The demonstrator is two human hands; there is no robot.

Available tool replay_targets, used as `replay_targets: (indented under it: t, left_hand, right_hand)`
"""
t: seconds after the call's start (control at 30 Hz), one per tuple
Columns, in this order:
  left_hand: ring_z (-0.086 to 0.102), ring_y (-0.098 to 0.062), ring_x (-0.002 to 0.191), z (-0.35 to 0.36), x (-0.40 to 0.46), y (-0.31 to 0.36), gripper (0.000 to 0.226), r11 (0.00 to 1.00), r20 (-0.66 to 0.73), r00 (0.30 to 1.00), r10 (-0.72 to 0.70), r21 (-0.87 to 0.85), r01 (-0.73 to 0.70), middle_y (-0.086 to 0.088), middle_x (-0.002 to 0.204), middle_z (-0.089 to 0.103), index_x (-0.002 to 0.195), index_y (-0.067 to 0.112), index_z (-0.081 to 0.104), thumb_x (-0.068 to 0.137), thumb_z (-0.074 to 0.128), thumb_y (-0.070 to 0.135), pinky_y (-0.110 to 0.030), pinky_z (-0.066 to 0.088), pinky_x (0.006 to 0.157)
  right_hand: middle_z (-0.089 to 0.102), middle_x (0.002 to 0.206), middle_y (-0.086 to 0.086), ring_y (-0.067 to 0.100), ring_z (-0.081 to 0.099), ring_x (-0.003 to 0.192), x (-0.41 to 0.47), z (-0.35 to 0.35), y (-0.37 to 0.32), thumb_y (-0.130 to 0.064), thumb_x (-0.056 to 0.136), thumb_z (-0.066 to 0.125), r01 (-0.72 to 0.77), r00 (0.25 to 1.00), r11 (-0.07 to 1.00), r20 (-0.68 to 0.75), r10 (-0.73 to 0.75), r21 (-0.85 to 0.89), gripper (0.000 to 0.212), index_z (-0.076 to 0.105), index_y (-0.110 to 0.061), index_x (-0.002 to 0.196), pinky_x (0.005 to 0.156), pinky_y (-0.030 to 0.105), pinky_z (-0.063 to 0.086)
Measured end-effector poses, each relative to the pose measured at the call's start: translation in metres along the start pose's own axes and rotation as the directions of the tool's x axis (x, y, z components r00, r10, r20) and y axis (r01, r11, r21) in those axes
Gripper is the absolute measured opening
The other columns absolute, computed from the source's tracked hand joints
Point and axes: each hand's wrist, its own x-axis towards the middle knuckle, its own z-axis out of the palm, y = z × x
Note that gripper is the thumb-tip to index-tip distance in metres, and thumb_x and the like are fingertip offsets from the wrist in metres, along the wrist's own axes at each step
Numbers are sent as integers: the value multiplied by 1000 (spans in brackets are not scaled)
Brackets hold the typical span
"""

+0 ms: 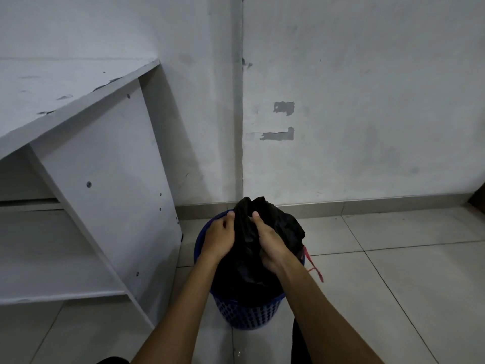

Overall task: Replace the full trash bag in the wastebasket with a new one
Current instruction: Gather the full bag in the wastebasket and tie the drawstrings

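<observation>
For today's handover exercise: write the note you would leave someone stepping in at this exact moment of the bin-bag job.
Left hand: resting on the blue wastebasket rim, steadying it.
Right hand: closed on the gathered neck of the black trash bag.
The bag sits in the basket, on the tiled floor beside the white shelf unit; a red string hangs at its right.
Done: top bunched.
Left: lift the bag out, fit a new one; none is in view.
</observation>
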Motion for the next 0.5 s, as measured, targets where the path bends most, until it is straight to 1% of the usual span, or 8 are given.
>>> replay_targets:
  t: [0.07,0.13,0.2,0.27,0.33,0.4,0.43,0.5]
  left_hand:
    - [61,-13,82,5,9,5,54,997,76,995,-61,-53,65,3,86,65,100,13,70,103,29,49,-27,47,75]
    - [65,-20,91,10,24,5,49,955,125,976,-175,-219,200,-2,94,69,103,14,70,101,36,50,-33,51,83]
    - [69,-24,86,14,36,0,40,874,162,951,-261,-379,305,-6,89,74,106,8,72,98,51,42,-36,55,82]
    - [71,-24,81,17,41,-9,31,861,172,952,-252,-410,302,-6,83,76,109,7,72,95,61,32,-36,58,80]
    - [69,-16,83,17,38,-15,27,916,107,982,-158,-355,186,-1,87,75,109,8,72,97,58,28,-25,55,75]
    - [65,-9,90,12,30,-15,26,971,-33,999,0,-239,-8,3,98,69,114,15,70,101,52,29,-17,49,77]
    - [62,-10,95,8,25,-13,27,979,-102,991,92,-172,-109,2,104,65,116,18,69,101,51,30,-18,47,83]
    - [59,-8,98,3,11,-3,28,952,-175,944,280,-77,-297,4,105,58,119,20,69,101,51,30,-20,46,89]
  right_hand:
    - [72,121,9,20,68,115,-1,-4,6,-57,97,50,12,1000,999,-16,-12,-35,55,67,-15,129,108,40,48]
    - [75,115,7,19,70,109,-2,-9,12,-59,99,43,2,999,994,-32,-6,-109,58,72,-14,121,103,38,51]
    - [76,109,5,19,70,107,-1,-16,18,-63,100,35,-27,998,986,-54,19,-165,64,77,-16,110,103,40,51]
    - [77,105,6,22,70,105,-1,-22,19,-64,101,27,-54,996,980,-79,40,-192,71,81,-17,97,102,41,51]
    - [76,97,9,23,70,97,1,-26,16,-64,101,21,-64,995,979,-84,48,-191,78,81,-15,92,93,38,54]
    - [67,81,8,20,63,80,2,-27,11,-64,101,20,-72,990,983,-128,50,-171,79,80,-14,91,77,32,51]
    - [65,82,8,20,60,79,2,-27,8,-64,101,21,-68,989,985,-139,46,-159,77,79,-14,94,75,32,50]
    - [71,102,10,22,65,95,2,-26,3,-66,100,24,-57,991,991,-129,41,-117,72,75,-15,105,87,36,53]
